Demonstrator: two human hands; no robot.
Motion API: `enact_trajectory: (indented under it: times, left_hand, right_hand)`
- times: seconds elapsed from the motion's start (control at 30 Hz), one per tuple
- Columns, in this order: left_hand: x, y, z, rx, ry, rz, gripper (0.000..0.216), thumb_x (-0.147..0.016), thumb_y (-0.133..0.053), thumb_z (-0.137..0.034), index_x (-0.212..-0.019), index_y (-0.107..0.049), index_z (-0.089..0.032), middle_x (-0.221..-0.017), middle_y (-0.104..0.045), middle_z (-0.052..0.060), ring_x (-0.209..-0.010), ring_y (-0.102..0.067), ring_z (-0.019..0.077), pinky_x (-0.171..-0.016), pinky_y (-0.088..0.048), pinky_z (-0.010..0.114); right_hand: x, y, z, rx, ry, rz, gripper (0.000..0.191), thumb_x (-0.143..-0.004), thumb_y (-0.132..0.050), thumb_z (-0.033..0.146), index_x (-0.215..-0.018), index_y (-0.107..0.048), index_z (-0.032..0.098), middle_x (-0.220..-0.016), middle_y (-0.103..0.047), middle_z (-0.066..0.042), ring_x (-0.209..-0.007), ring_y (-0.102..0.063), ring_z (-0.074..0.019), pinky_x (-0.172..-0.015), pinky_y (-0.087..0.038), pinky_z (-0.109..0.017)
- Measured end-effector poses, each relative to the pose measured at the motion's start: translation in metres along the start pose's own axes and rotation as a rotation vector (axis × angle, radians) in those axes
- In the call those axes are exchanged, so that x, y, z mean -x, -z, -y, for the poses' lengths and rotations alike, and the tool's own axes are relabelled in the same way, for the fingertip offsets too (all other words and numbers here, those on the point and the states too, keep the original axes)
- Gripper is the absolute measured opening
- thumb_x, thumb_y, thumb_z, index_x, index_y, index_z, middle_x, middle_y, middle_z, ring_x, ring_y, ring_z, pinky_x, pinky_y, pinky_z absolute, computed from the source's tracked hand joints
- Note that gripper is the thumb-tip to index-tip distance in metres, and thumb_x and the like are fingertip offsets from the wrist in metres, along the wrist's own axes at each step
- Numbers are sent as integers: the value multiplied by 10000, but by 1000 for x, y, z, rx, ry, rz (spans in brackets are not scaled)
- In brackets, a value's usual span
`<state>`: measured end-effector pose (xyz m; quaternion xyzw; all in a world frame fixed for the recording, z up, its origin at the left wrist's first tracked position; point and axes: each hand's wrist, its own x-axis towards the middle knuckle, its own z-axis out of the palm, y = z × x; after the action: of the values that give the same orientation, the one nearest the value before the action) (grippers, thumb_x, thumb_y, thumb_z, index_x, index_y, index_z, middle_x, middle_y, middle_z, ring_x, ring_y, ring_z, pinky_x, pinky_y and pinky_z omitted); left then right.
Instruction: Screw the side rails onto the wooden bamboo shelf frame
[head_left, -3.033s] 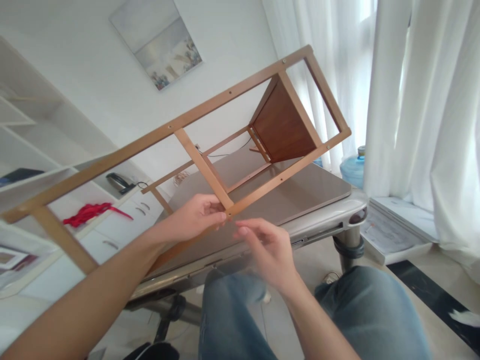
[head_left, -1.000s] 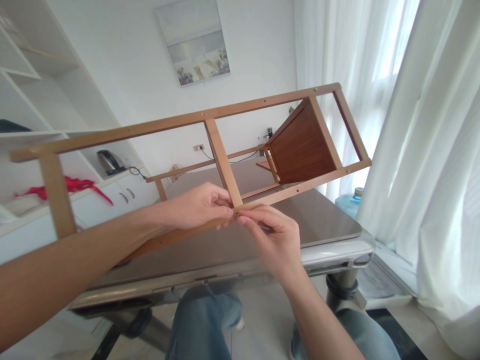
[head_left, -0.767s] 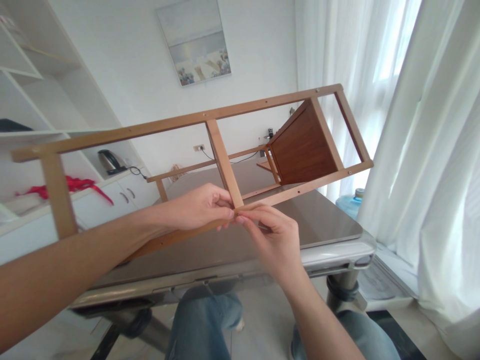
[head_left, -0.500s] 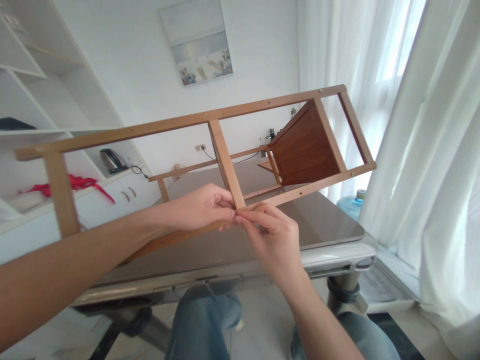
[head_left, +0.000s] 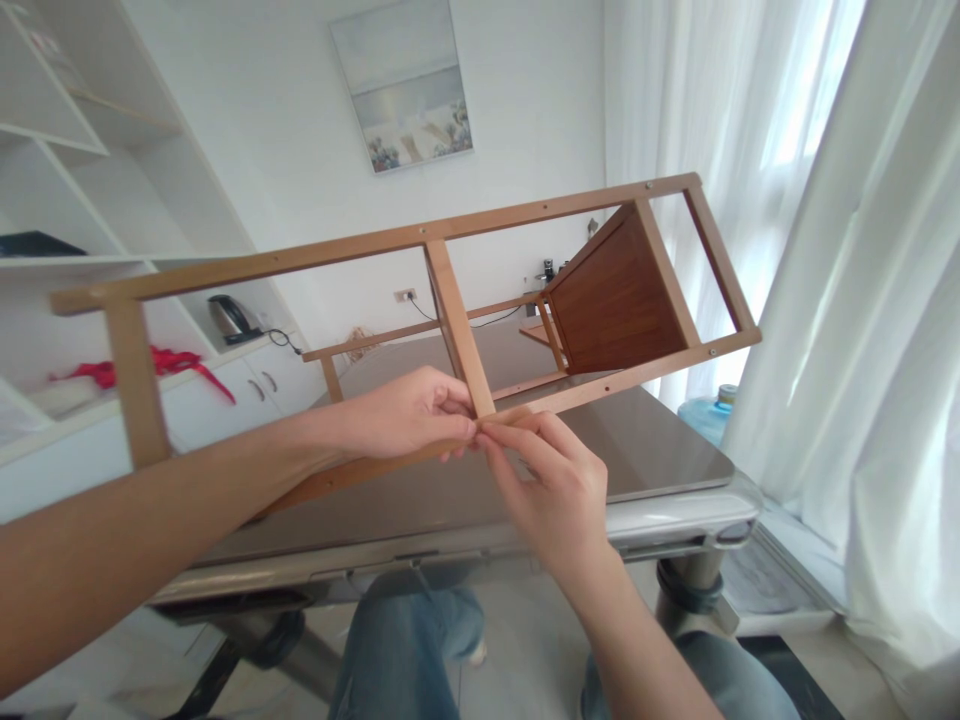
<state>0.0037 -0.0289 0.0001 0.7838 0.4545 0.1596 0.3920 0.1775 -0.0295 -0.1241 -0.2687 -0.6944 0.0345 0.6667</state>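
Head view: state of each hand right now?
Left hand: closed on the long brown wooden frame, near its middle crosspiece.
Right hand: closed in a pinch at the crosspiece's lower end; anything held cannot be told.

Kettle (head_left: pixel 231 318) near red cloth (head_left: pixel 161 365).

A single camera, worn on the person's head, looks forward and down from above the lap, with the denim-clad legs (head_left: pixel 409 640) at the bottom edge and the forearms running in from the left edge and lower right. It sits close to the left hand (head_left: pixel 420 415) and right hand (head_left: pixel 551 480), which meet mid-view at the wooden frame (head_left: pixel 459 325). Beyond them it looks across the metal-edged table (head_left: pixel 645 440) to a painting (head_left: pixel 405 85) on the far wall, taking in white shelving (head_left: pixel 157 180) leftward and white curtains (head_left: pixel 817 350) rightward.
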Motion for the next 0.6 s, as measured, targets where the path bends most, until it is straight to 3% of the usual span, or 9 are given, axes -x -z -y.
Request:
enact_trajectory:
  times: [0.13,0.33,0.6]
  left_hand:
    - [1,1,1,-18,-2,10,244,-888,-574,-153,-1062,-745,-145,-920,-731,42,-728,-611,121,-681,-515,237]
    - [1,0,-1,-8,-11,-8,171,-884,-580,-157,-961,-731,-140,-831,-701,19,-704,-612,116,-658,-506,221]
    - [1,0,1,-21,-16,-9,202,-886,-555,-134,-967,-740,-141,-807,-697,8,-697,-615,108,-642,-505,204]
  right_hand:
    - [2,0,0,69,16,22,162,-991,-627,230,-1059,-771,257,-919,-756,-31,-821,-726,-153,-725,-546,-235]
    - [3,-2,0,98,25,8,154,-1000,-624,241,-1041,-771,263,-912,-773,-28,-798,-731,-148,-698,-542,-235]
    - [3,-1,1,-4,-4,1,115,-985,-649,218,-1006,-759,242,-910,-770,-19,-752,-716,-132,-685,-537,-236]
